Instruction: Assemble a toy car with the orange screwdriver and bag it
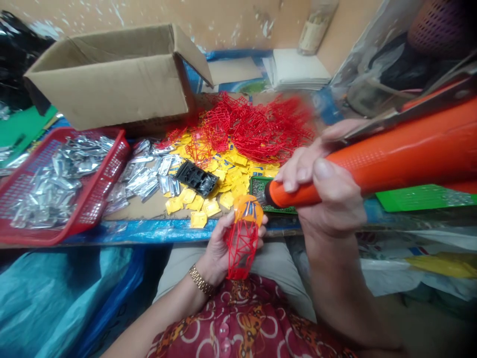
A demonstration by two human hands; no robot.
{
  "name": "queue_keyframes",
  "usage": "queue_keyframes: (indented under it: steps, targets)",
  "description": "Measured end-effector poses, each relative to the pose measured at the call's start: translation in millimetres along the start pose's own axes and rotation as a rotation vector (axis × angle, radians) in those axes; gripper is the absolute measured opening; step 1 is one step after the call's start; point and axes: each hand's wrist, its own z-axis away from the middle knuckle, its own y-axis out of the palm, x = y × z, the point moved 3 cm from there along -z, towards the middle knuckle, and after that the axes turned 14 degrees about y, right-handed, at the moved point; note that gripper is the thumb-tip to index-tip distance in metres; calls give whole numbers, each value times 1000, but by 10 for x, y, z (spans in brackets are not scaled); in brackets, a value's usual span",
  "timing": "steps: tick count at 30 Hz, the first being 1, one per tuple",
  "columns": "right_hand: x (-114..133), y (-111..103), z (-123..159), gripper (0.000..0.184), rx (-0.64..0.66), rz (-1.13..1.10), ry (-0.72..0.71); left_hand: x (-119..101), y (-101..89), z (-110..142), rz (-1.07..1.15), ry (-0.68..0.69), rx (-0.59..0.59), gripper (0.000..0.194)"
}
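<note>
My left hand [219, 246] is closed around a red plastic lattice frame [242, 248], holding it in front of my body. At its upper end sits a yellow-orange plastic piece [248, 209] with blue markings. My right hand [324, 189] grips a large orange power screwdriver [395, 149] slanting down to the left. Its dark tip is at the right edge of the yellow-orange piece; whether they touch I cannot tell. Behind the tip lies a green tray [257, 185] of small metal parts, probably screws, partly hidden by my right hand and the tool.
Loose yellow pieces [231, 174] and a red heap of lattice frames [257, 124] cover the middle. A black plastic car part [197, 178] lies beside silvery strips [143, 176]. At left stand a red basket [70, 233] of silvery pieces and an open cardboard box [112, 89].
</note>
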Motion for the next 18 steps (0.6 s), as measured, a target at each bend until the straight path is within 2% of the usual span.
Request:
queue_keyframes:
  steps: [4, 11, 15, 18]
  targets:
    - [144, 60, 8, 32, -36, -30, 8, -12, 1, -13, 42, -4, 21, 57]
    - [295, 34, 24, 14, -25, 51, -165, -31, 6, -13, 104, -22, 52, 53]
    - [235, -62, 29, 20, -40, -3, -126, -37, 0, -6, 118, -23, 63, 54]
    - [171, -192, 11, 27, -99, 49, -71, -42, -6, -3, 100, -29, 56, 55]
